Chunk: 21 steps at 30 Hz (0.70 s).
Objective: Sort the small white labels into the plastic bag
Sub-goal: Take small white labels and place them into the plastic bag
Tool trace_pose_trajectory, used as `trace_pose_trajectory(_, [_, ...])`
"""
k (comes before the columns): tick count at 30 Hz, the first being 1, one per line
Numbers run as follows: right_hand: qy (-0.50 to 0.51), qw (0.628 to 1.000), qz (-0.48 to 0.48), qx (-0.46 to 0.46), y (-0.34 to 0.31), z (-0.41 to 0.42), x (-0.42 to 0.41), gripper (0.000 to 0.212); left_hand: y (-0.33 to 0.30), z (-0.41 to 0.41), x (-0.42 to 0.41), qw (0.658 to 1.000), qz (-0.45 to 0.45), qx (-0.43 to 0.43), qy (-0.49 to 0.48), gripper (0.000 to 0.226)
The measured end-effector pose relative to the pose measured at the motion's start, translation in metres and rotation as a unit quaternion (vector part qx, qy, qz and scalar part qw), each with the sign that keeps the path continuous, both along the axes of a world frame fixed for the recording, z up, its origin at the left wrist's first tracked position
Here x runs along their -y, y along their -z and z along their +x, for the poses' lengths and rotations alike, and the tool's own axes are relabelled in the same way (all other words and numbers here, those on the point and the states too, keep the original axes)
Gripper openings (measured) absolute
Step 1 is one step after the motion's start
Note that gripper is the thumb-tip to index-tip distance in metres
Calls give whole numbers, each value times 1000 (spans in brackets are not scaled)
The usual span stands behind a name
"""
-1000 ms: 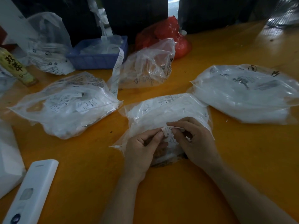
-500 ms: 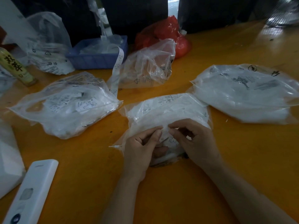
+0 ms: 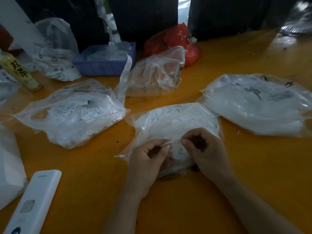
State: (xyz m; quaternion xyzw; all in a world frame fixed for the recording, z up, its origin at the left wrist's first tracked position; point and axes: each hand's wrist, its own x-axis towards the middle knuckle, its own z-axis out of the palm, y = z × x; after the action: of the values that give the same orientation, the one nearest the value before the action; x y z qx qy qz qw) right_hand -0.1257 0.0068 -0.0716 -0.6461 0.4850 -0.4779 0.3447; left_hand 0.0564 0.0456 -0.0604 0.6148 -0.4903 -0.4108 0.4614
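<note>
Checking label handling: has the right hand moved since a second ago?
Yes. The right hand has shifted slightly down toward the near edge of the middle bag.

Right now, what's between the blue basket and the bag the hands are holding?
In the head view, a crumpled clear bag and a hanging white label strip lie between the blue basket and the held bag, then bare orange table.

A blue basket (image 3: 103, 67) (rear), red bag (image 3: 175, 38), white remote (image 3: 33, 203).

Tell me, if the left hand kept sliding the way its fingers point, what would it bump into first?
Probably the right hand: the left hand points right across the middle plastic bag, their fingertips nearly meeting.
</note>
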Motion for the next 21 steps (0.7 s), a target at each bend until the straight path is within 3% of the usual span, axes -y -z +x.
trace_pose_trajectory(3, [-3, 1000, 2, 26, 0, 0, 0, 7, -21, 10, -3, 998, -22, 20, -52, 24])
trace_pose_trajectory(5, [-26, 999, 4, 30, 1, 1, -2, 12, -38, 30, 3, 992, -16, -65, -110, 25])
trace_pose_trajectory(8, [-56, 998, 2, 1, 0, 4, -6, 16, -57, 73, 29, 946, -6, -230, -229, 14])
trace_pose_trajectory(11, [-69, 998, 8, -10, -1, 5, -8, 17, -67, 118, 58, 898, 13, -293, -327, 12])
trace_pose_trajectory(14, [-73, 997, 21, 11, -3, 4, -8, 14, -72, 156, 82, 863, 22, -355, -359, 12])
trace_pose_trajectory(16, [-77, 997, 19, 13, -3, 3, -8, 11, -74, 167, 88, 842, 10, -396, -366, 25])
trace_pose_trajectory(19, [-88, 996, 18, 16, -5, 4, -10, 13, -74, 160, 85, 847, -20, -393, -357, 47])
trace_pose_trajectory(21, [-90, 996, 21, 11, -6, 3, -11, 14, -68, 156, 84, 823, -52, -443, -351, 50])
